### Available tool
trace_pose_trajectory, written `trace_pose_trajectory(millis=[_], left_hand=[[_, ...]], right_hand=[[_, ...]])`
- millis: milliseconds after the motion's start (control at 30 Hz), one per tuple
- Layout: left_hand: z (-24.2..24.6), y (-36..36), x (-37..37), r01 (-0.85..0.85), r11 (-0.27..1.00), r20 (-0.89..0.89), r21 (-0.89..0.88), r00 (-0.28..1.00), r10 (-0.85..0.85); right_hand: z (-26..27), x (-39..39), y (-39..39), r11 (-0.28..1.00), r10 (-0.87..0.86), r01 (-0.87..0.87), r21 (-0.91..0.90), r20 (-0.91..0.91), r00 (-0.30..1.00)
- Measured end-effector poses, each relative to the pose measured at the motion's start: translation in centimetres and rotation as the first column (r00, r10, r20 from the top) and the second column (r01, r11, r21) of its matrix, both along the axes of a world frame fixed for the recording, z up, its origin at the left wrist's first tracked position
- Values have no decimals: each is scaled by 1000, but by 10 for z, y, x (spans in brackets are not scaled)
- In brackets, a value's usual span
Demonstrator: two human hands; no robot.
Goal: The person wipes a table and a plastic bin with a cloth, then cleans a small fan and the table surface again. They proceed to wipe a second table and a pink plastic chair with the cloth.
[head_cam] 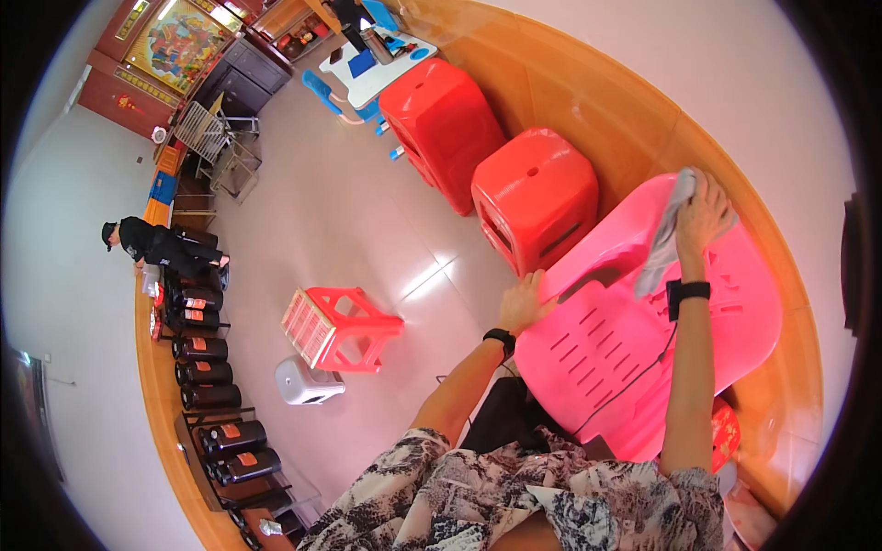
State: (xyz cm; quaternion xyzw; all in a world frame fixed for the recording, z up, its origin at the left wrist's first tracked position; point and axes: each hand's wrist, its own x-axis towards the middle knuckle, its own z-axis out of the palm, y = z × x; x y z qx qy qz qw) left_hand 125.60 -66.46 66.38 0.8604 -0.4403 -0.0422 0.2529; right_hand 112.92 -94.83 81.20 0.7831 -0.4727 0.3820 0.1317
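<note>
Before me stands a pink plastic armchair (pixel 582 344) with slots in its seat and cut-out patterns in its backrest. My left hand (pixel 524 302) grips the front end of the armrest on its far side. A grey cloth (pixel 665 237) lies under my right hand (pixel 704 217), pressed against the top of the chair where armrest and backrest meet. Part of the cloth hangs down over the inner side. A black band is on each wrist, and a thin black cable runs from the right one across the seat.
Two red plastic stools (pixel 534 200) stand beyond the chair along the tiled wall (pixel 641 124). Past them is a white table (pixel 386 72) with bottles. A red stool (pixel 351 327) with a woven top and a grey stool (pixel 303 382) stand left. Dark jars (pixel 203 372) line the opposite wall near a person (pixel 162 244).
</note>
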Motion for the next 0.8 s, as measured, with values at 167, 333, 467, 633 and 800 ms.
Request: trace_pose_trajectory(millis=[167,333,467,633,800], left_hand=[[-19,-6,8,-43,990,30,-133,998,48],[-12,-14,14,-274,955,-149,-111,955,257],[-19,-5,25,-368,915,-258,-164,912,320],[-18,-22,13,-557,687,-629,-466,755,186],[-52,2,49,-594,619,-762,-514,647,-11]], right_hand=[[-24,40,1,967,238,-254,-35,-239,941],[-110,72,3,880,409,-474,-23,-471,782],[-165,91,79,744,668,-649,158,-199,717],[-193,83,165,620,710,-706,341,138,690],[-188,72,241,466,660,-768,439,406,632]])
